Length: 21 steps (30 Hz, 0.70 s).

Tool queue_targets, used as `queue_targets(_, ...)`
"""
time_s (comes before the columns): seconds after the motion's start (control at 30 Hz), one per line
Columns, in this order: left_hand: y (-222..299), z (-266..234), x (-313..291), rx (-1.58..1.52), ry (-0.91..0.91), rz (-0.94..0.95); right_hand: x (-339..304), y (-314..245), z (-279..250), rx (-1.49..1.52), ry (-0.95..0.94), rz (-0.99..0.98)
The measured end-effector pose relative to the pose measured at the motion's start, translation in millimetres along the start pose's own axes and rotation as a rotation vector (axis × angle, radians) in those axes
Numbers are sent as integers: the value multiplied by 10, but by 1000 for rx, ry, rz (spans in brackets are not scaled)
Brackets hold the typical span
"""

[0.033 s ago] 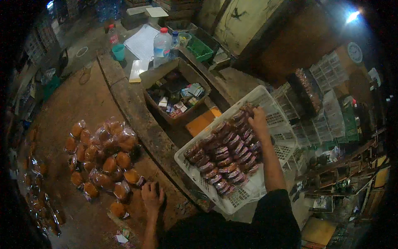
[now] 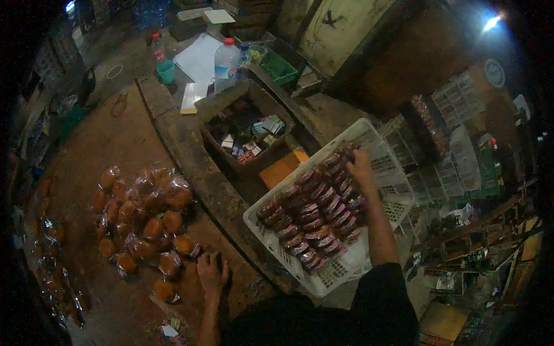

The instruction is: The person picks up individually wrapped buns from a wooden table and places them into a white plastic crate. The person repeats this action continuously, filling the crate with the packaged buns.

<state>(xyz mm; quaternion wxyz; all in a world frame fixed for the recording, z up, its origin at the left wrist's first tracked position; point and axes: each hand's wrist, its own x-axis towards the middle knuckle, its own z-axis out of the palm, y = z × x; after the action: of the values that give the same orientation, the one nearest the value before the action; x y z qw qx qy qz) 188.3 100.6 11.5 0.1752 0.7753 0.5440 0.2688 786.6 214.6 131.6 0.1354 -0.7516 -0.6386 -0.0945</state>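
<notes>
Could crush wrapped packets (image 2: 312,224) near far corner of crate (image 2: 353,255) by overpressing with right hand (image 2: 363,173), cannot tell if clamped, with left hand (image 2: 212,277), fingers slightly apart, on surface (image 2: 134,143).

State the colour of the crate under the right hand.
White: the crate under the right hand shows best in the head view.

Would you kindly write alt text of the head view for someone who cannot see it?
A person's right hand is at the far end of rows of wrapped brown snacks in a white plastic crate; the left hand rests on a brown tabletop beside round wrapped buns. Beyond sits a cardboard box of small packets.
</notes>
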Motion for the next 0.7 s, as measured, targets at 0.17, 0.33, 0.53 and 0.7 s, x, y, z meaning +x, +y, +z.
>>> queue_targets(0.17, 26, 23, 20, 0, -12, -39, -77, 62, -111, 338, 136, 191)
queue_targets(0.33, 44, 47, 83, 9, 10, -24, -118, 54, 44, 80, 313, 155)
queue_targets(0.53, -32, 14, 9, -94, -30, -69, -163, -287, -184, 308, 342, 254)
queue_targets(0.7, -103, -77, 116, -174, 269, -229, -543, -1070, -931, 547, 282, 271)
